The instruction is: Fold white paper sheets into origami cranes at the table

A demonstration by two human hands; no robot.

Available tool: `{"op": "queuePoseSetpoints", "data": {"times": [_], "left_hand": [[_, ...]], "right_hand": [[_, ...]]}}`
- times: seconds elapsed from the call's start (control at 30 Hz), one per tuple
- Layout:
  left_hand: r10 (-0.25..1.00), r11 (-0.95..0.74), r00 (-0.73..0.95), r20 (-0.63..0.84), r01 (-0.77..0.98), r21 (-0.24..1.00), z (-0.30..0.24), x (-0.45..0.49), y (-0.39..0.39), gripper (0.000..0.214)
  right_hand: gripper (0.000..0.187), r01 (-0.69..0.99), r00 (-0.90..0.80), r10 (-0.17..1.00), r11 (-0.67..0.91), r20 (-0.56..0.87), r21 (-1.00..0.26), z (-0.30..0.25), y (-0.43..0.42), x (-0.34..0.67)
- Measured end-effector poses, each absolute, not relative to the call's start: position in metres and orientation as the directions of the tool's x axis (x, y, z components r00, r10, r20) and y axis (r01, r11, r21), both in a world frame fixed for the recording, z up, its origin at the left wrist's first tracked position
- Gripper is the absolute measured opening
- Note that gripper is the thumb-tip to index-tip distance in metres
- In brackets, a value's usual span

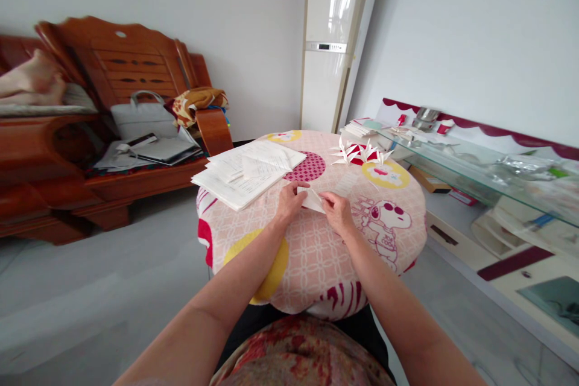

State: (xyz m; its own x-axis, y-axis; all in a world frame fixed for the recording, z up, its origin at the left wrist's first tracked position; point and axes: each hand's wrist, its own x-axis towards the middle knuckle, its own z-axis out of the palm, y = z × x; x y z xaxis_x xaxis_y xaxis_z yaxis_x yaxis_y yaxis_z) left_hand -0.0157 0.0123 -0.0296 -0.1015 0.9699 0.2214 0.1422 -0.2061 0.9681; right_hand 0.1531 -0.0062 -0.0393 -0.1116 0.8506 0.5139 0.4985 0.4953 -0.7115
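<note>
Indoors, a person's left hand (292,200) and right hand (335,210) pinch a small white paper (311,200) between them over the middle of a round table draped in a patterned cloth (312,253).

Pale and angular, the paper shows straight edges, a flat face toward the wearer and a slim, slanting ridge near the right fingertips; its finer creases are too small to make out, and whether its underside meets the cloth cannot be told. The left thumb and fingers are closed on one end, the right on the other, with the hands slightly apart. Beyond, pointed white folded-paper shapes (360,151) cluster toward the table's far right, while a thick stack of written sheets (246,175) lies to the left of the hands.
</note>
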Motion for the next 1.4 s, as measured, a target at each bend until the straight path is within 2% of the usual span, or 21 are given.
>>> {"op": "queuePoseSetpoints", "data": {"times": [0.13,0.23,0.33,0.5,0.67,1.0,1.17,1.3,1.4], "left_hand": [[0.974,-0.2,-0.092,0.206,0.078,0.977,-0.029,-0.014,0.013,0.034],[0.973,-0.211,-0.09,0.214,0.04,0.977,-0.028,-0.014,0.013,0.031],[0.975,-0.213,-0.072,0.211,-0.013,0.977,-0.028,-0.013,0.013,0.028],[0.982,-0.187,-0.048,0.184,-0.077,0.979,-0.028,-0.014,0.013,0.03],[0.977,-0.212,-0.057,0.207,-0.086,0.974,-0.031,-0.014,0.015,0.032],[0.979,-0.199,-0.059,0.195,-0.088,0.976,-0.032,-0.015,0.017,0.033],[0.969,-0.234,-0.081,0.234,0.004,0.972,-0.033,-0.012,0.015,0.029],[0.966,-0.243,-0.066,0.25,0.104,0.965,-0.034,-0.011,0.014,0.029],[0.959,-0.272,-0.048,0.278,0.099,0.957,-0.034,-0.01,0.014,0.031]], "right_hand": [[0.031,0.459,-0.064,0.88,0.444,0.47,-0.769,-0.04,-0.005,0.152],[0.035,0.301,-0.053,0.943,0.329,0.328,-0.895,-0.038,-0.005,0.151],[0.03,0.139,-0.093,0.979,0.195,0.183,-0.971,-0.033,-0.008,0.151],[0.022,-0.104,-0.093,0.992,0.071,0.081,-0.992,-0.021,-0.014,0.151],[0.024,-0.236,-0.143,0.988,0.02,0.056,-0.971,-0.016,-0.016,0.152],[0.025,-0.228,-0.192,0.981,-0.038,0.007,-0.973,-0.017,-0.015,0.154],[0.025,-0.152,-0.272,0.961,-0.087,-0.043,-0.984,-0.02,-0.018,0.151],[0.025,-0.096,-0.244,0.969,-0.049,-0.024,-0.994,-0.022,-0.018,0.148],[0.026,-0.056,-0.208,0.978,-0.026,-0.014,-0.998,-0.025,-0.017,0.147]]}}
